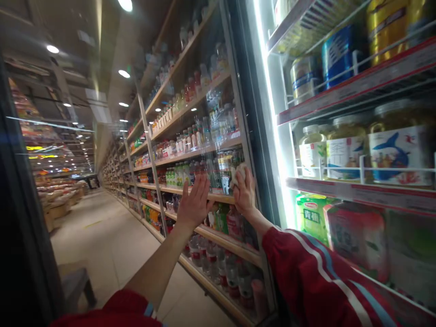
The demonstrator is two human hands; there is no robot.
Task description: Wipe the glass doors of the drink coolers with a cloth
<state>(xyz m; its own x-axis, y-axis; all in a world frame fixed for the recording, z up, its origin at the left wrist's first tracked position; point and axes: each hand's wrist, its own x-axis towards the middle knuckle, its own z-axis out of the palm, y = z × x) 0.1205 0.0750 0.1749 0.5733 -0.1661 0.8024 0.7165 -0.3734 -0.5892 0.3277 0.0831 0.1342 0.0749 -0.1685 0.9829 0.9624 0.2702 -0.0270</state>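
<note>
My left hand (195,203) lies flat with fingers spread against the open glass door (218,136) of a lit drinks fridge. My right hand (244,190) presses a small white cloth (237,175) against the same glass, close to the door's right frame. Both arms wear red sleeves; the left sleeve is pushed up to the elbow. Through the glass I see shelves of bottles along the shop aisle.
The fridge interior (357,181) on the right holds cans, jars and cartons on wire shelves with red price rails. A long aisle with tiled floor (102,245) runs away on the left, display stands beyond it. A dark stool (76,284) stands at lower left.
</note>
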